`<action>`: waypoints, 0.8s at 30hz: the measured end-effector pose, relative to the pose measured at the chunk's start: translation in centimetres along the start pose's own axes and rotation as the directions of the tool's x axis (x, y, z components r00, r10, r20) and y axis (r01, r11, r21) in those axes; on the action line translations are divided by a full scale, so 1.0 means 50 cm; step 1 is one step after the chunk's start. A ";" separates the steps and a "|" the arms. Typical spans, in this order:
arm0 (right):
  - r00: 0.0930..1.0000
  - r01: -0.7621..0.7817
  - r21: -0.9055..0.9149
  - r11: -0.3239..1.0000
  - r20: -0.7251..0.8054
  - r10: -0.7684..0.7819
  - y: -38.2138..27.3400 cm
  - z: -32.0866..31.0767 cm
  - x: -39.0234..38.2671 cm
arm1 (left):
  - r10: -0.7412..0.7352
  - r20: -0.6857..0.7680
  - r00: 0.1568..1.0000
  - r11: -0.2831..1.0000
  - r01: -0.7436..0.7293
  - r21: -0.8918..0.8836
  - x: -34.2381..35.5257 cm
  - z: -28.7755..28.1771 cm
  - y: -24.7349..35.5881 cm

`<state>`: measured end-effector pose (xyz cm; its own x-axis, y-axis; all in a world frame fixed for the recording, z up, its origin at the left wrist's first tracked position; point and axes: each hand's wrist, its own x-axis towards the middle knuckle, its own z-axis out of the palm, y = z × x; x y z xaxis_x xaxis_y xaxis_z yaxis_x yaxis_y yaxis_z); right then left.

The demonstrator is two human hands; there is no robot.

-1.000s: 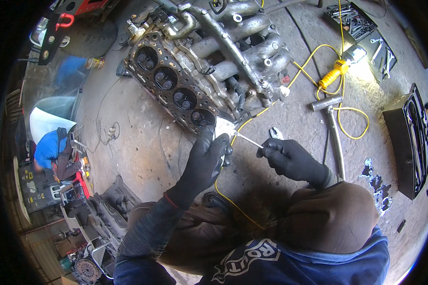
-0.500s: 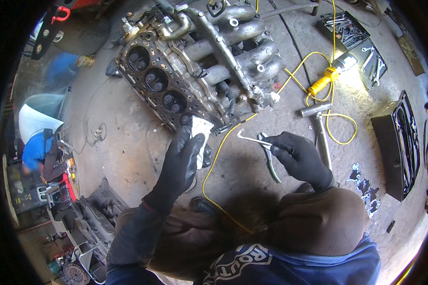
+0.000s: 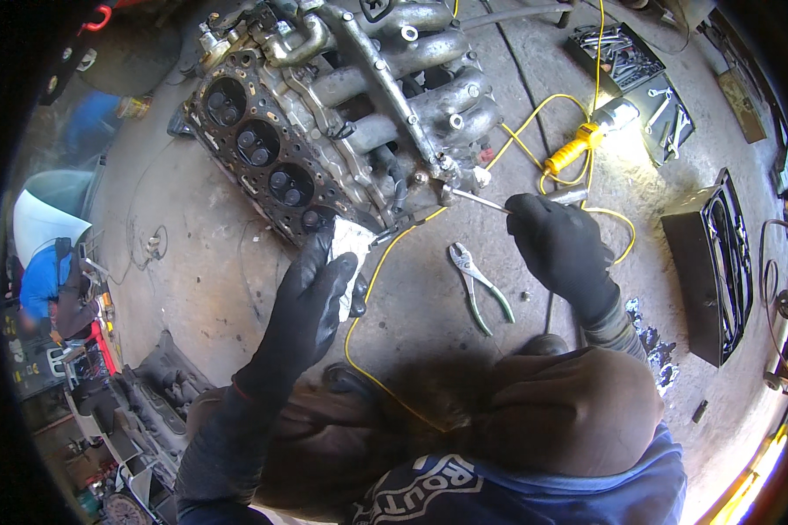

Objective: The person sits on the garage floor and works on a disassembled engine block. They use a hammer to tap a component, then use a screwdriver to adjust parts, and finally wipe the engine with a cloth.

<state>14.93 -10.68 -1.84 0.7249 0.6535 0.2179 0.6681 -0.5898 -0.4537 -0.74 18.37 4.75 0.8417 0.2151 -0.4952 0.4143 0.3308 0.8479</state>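
Note:
In my gloved left hand point(image 3: 311, 284) is a crumpled white cloth or paper point(image 3: 351, 245), gripped at the near corner of a cylinder head point(image 3: 271, 153) with round, blackened chambers. A silvery intake manifold point(image 3: 411, 74) is attached along its right side. My gloved right hand point(image 3: 559, 245) is closed round a thin metal tool with a bent tip point(image 3: 480, 200). The tool's tip points left and appears at or just in front of the manifold's near end; contact is unclear. Between my hands and knees, slip-joint pliers point(image 3: 471, 278) lie spread on the concrete floor.
A lit yellow work lamp point(image 3: 571, 152) and its cord lie to the right. Beside my right hand is a hammer point(image 3: 569, 194), partly hidden. Tool trays point(image 3: 617, 57) and a black toolbox point(image 3: 705, 271) stand farther right. Another person in blue point(image 3: 45, 280) crouches at left.
My right hand has moved up and right, swinging the tool's tip toward the manifold's near end. The pliers now show fully. My left hand keeps the cloth, while the whole view has shifted slightly.

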 end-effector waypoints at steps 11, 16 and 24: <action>0.988 0.142 -0.277 0.950 -0.015 -0.152 0.005 -0.018 0.056 | -0.061 0.034 0.998 0.998 0.061 0.000 -0.004 -0.004 -0.002; 0.994 0.108 -0.249 0.962 0.038 -0.102 0.005 -0.014 0.056 | -0.082 0.031 0.996 0.997 0.082 -0.002 -0.007 -0.003 0.002; 0.995 0.087 -0.178 0.980 0.057 -0.078 0.008 -0.035 0.068 | -0.139 -0.030 0.990 0.982 0.142 0.121 -0.018 0.010 0.027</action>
<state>17.94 -9.52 0.23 0.6597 0.7236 0.2029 0.7479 -0.6056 -0.2720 -0.76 18.15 6.44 0.7654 0.1941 -0.6136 0.5681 0.2441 0.7859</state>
